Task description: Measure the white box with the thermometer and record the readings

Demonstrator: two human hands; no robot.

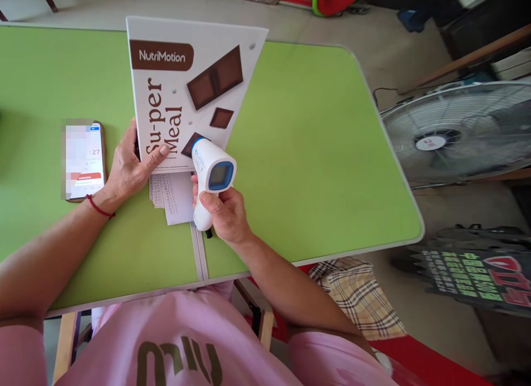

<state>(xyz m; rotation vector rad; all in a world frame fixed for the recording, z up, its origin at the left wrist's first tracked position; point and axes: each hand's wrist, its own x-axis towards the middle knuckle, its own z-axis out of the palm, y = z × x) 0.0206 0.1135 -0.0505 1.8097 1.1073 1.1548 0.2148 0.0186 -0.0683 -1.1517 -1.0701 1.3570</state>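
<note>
My left hand (130, 167) grips the lower left edge of a white box (166, 98) printed with chocolate pieces and "NutriMotion Su-per Meal". Its thumb lies across the printed front. In my right hand (230, 214) is a white and blue infrared thermometer (204, 165), its small grey screen facing me. The thermometer's head overlaps the box's lower right corner, and I cannot tell whether they touch. Below the box, papers with handwriting (176, 201) lie on the green table, partly hidden. A black object, perhaps a pen (208, 233), shows just under the thermometer handle.
A lit phone (89, 162) rests on the green table (315, 154), left of my left hand. A seam crosses the tabletop near me. Beyond the right edge stands a large fan (448, 137). Checked cloth (360, 297) hangs over something red at the lower right.
</note>
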